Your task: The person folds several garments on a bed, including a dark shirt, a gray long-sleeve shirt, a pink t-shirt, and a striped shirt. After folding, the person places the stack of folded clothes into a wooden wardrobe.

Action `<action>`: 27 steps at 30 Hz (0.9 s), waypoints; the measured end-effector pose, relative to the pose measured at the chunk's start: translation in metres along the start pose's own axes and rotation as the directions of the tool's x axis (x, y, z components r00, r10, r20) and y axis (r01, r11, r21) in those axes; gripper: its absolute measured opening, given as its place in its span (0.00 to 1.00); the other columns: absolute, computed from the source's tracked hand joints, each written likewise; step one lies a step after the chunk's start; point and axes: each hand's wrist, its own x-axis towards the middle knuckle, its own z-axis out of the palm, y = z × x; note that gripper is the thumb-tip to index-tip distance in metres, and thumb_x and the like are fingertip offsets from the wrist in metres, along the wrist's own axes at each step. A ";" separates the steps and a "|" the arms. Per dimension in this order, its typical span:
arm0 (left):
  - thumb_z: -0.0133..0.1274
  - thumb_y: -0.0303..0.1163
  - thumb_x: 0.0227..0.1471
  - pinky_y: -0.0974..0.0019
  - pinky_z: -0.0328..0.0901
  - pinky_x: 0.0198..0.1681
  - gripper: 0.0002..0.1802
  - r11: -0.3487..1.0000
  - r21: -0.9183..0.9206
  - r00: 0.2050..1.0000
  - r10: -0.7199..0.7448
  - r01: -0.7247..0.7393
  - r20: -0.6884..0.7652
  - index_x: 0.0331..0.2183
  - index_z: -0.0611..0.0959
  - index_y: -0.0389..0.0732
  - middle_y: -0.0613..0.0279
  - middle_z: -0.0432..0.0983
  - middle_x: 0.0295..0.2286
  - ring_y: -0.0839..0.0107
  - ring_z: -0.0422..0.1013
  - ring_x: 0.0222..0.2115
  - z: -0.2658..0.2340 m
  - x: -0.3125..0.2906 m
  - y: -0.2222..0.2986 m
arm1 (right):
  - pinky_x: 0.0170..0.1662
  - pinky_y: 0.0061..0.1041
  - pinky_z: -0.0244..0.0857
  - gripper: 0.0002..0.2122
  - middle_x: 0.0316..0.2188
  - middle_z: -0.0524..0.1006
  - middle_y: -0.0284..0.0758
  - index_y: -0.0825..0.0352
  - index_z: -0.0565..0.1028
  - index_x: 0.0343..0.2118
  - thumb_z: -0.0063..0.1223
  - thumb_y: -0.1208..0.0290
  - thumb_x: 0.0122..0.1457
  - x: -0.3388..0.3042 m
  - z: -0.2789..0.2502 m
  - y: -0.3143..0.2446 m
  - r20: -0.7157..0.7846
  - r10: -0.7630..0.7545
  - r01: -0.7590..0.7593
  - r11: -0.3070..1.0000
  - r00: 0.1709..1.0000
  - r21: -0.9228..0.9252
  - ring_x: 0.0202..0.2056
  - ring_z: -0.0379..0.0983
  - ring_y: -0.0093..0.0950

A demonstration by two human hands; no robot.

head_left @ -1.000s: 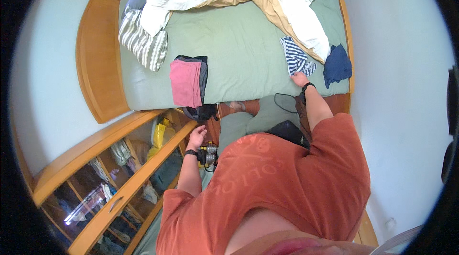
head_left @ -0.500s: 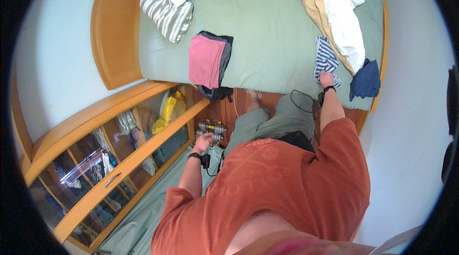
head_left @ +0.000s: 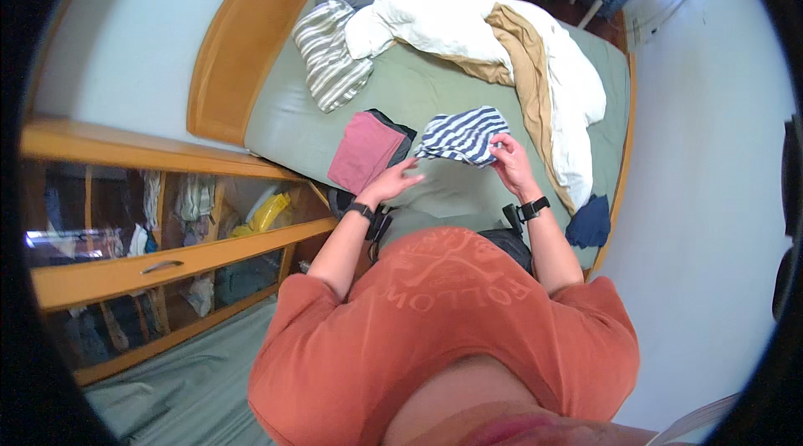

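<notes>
A bedroom here, with a green-sheeted bed (head_left: 435, 94) running out ahead under a wooden headboard (head_left: 242, 36), and a rumpled white and tan duvet (head_left: 519, 53) heaped across its far side. The right hand (head_left: 512, 163) has its grip pinched shut on the edge of a blue-and-white striped garment (head_left: 462, 135), which lies on the sheet near the bed's front edge. The left hand (head_left: 393, 182) hovers beside it, fingers spread apart and holding nothing. Just left sits a folded pink garment (head_left: 365, 151) on a dark one. A navy cloth (head_left: 590, 224) hangs at the bed's right corner.
</notes>
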 end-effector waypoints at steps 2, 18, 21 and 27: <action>0.58 0.42 0.65 0.60 0.68 0.59 0.27 0.956 -0.289 0.983 0.100 -0.051 0.157 0.60 0.78 0.39 0.56 0.78 0.56 0.63 0.75 0.54 -0.010 0.010 0.030 | 0.34 0.18 0.66 0.09 0.32 0.74 0.22 0.63 0.76 0.45 0.56 0.80 0.63 0.008 0.045 -0.008 0.115 -0.006 0.019 0.993 0.993 -0.113 0.32 0.69 0.13; 0.64 0.38 0.57 0.58 0.70 0.52 0.26 0.973 -0.099 0.966 0.191 -0.211 -0.175 0.52 0.80 0.34 0.54 0.83 0.45 0.64 0.78 0.46 -0.039 -0.032 0.105 | 0.43 0.29 0.74 0.18 0.34 0.80 0.31 0.68 0.77 0.50 0.59 0.59 0.65 -0.002 0.154 -0.002 0.324 0.318 0.037 0.661 0.891 -0.750 0.38 0.76 0.24; 0.62 0.41 0.57 0.50 0.73 0.39 0.17 0.912 0.276 0.910 0.362 -0.302 -0.201 0.37 0.86 0.35 0.42 0.82 0.32 0.44 0.79 0.35 -0.038 -0.040 0.119 | 0.42 0.29 0.78 0.23 0.36 0.82 0.36 0.73 0.77 0.49 0.55 0.52 0.69 -0.005 0.159 -0.005 0.176 0.399 -0.157 0.674 0.900 -0.722 0.39 0.81 0.28; 0.58 0.48 0.63 0.46 0.71 0.35 0.22 0.789 0.454 0.861 0.501 -0.415 -0.084 0.34 0.86 0.35 0.40 0.81 0.29 0.39 0.77 0.31 -0.041 -0.053 0.135 | 0.38 0.30 0.79 0.23 0.36 0.83 0.39 0.72 0.78 0.48 0.50 0.52 0.72 -0.007 0.141 -0.012 0.123 0.410 -0.181 0.625 0.904 -0.760 0.36 0.83 0.30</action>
